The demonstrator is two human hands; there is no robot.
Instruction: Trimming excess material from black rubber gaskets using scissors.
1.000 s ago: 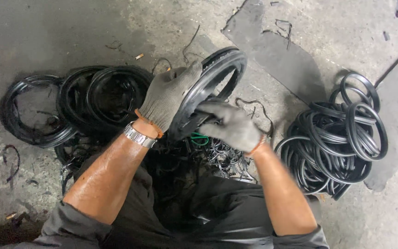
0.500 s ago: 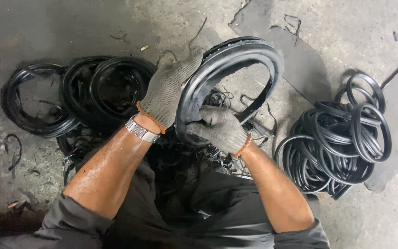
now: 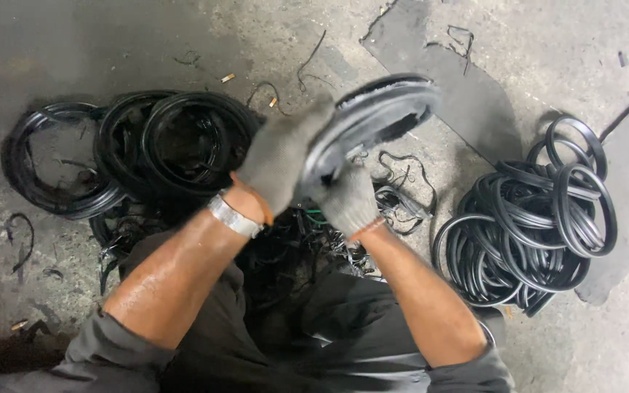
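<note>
Two gloved hands grip a black rubber ring (image 3: 373, 120) above a concrete floor (image 3: 533, 44): left hand (image 3: 282, 160) on its near rim, right hand (image 3: 347, 200) beneath. Ring piles lie left (image 3: 132, 149) and right (image 3: 540, 218) of it.

Motion-blurred black ring (image 3: 373, 120) and gloved hands (image 3: 314, 175), their grip indistinct; sleeves cut off below.

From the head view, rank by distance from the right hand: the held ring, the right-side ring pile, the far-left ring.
1. Held ring, gripped by the right hand.
2. Right-side ring pile, on the floor.
3. Far-left ring, beyond the left hand.
</note>
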